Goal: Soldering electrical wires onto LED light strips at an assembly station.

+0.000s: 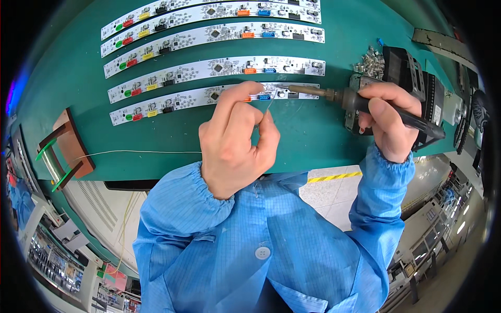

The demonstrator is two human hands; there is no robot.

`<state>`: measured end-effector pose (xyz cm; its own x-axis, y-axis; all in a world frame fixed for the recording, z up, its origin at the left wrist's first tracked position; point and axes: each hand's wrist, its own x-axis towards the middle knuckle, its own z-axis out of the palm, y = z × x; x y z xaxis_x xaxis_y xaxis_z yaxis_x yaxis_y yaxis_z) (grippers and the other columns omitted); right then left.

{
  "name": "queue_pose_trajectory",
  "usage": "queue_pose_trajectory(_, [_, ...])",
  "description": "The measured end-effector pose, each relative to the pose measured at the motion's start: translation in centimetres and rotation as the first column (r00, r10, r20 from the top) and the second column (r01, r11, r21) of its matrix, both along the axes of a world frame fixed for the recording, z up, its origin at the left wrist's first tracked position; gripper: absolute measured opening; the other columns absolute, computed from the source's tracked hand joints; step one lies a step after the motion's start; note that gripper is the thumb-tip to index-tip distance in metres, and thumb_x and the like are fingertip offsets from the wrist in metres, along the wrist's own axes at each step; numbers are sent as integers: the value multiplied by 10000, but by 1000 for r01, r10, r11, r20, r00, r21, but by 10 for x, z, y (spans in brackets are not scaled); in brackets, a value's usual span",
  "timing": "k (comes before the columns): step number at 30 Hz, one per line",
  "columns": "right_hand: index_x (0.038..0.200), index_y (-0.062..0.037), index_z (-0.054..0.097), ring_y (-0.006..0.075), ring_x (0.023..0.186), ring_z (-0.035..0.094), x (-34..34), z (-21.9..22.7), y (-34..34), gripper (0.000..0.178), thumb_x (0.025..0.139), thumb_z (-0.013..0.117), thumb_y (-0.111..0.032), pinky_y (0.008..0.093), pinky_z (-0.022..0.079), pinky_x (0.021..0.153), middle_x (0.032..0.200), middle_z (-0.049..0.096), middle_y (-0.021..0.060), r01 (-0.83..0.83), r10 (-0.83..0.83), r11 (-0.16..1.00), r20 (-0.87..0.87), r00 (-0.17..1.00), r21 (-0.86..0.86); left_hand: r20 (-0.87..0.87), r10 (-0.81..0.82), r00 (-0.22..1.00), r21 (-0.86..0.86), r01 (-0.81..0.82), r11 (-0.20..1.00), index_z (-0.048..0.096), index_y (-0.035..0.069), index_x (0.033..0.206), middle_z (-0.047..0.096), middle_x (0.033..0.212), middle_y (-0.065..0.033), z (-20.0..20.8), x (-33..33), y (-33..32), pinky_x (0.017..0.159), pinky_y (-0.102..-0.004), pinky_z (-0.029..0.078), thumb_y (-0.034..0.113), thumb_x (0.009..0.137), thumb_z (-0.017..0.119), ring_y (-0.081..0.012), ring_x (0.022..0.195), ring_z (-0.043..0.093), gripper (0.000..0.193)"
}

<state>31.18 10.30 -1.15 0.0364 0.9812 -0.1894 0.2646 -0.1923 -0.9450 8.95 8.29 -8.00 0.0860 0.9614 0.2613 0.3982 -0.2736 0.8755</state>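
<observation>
A blue, finely checked work coat (271,245) is worn; elastic-gathered cuffs (201,182) close both sleeves, and a white button (262,253) is sewn below the collar.

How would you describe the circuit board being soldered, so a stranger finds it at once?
On the green mat lies a column of long white circuit boards. The nearest board is the one: only it has the soldering iron tip and solder wire meeting over it.

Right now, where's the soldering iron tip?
In the head view, the soldering iron is in the right hand; its tip touches the nearest circuit board strip, just right of the left hand pinching solder wire.
</observation>
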Motion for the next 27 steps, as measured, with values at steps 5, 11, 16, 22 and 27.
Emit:
queue_pose_trajectory(5, [891, 11, 697, 82, 537, 552, -3, -3, 6, 182, 778, 613, -104, 203, 395, 467, 636, 617, 53, 20, -21, 996, -6, 1000, -85, -27, -6, 1000, -8, 6, 1000, 493, -5, 701, 630, 985, -160, -4, 0, 1, 407, -209, 395, -111, 719, 623, -66, 486, 520, 169])
queue_pose_trajectory(11, [900, 0, 704, 78, 549, 560, -2, -6, 8, 184, 779, 618, -109, 202, 403, 483, 632, 620, 45, 17, -20, 995, -22, 1000, -96, -41, -27, 999, -7, 27, 1000, 494, -11, 695, 618, 992, -155, -5, 0, 2, 413, -213, 422, -118, 719, 625, -81, 510, 560, 170])
queue_pose_trajectory(16, [905, -15, 710, 75, 551, 561, 2, -8, 9, 184, 777, 617, -108, 198, 401, 490, 640, 625, 40, 4, -8, 992, -25, 1000, -126, -44, -25, 999, -5, 25, 1000, 511, -18, 691, 611, 985, -143, -6, 0, 2, 412, -214, 417, -116, 717, 631, -83, 505, 555, 157])
queue_pose_trajectory(22, [903, -18, 712, 75, 551, 559, 3, -8, 7, 185, 774, 614, -106, 197, 398, 491, 645, 627, 42, 20, -26, 990, -42, 999, -137, -52, -30, 998, -9, 30, 1000, 536, -29, 695, 608, 972, -131, -5, 0, 0, 407, -220, 388, -113, 717, 639, -81, 492, 531, 135])
queue_pose_trajectory(27, [899, -12, 711, 75, 548, 554, 6, -10, 7, 185, 776, 609, -106, 198, 397, 488, 650, 627, 45, 4, -13, 992, -64, 998, -128, -36, -28, 999, -21, 27, 999, 554, -25, 685, 609, 971, -125, -5, 0, 0, 407, -218, 386, -110, 716, 643, -77, 489, 528, 127])
